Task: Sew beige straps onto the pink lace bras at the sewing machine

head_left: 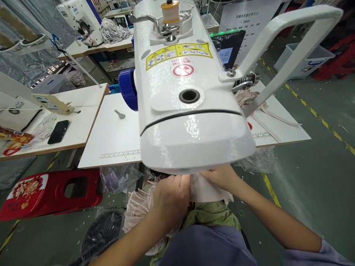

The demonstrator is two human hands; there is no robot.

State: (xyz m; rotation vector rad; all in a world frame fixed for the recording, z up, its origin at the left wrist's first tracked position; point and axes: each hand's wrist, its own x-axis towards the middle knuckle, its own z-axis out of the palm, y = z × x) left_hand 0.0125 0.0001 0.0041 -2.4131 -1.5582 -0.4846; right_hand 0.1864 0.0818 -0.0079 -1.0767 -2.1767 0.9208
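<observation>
A white sewing machine head (194, 136) fills the middle of the view and hides the needle area. Just below its front edge, my left hand (172, 195) is closed, fingers curled on a pale pink piece of fabric (206, 188). On the other side, my right hand (223, 179) pinches the upper edge of the same fabric; its fingertips are partly hidden under the machine head. The cloth hangs between both hands over my lap. A gathered bunch of pale pink fabric strips (138, 210) hangs to the left of my left hand.
The white sewing table (111, 133) has a printed ruler along its front edge. Pink straps (249, 98) lie at its right. A phone (58, 132) rests on the left table. A red stool (55, 192) stands at lower left, and a plastic bag (119, 179) hangs under the table.
</observation>
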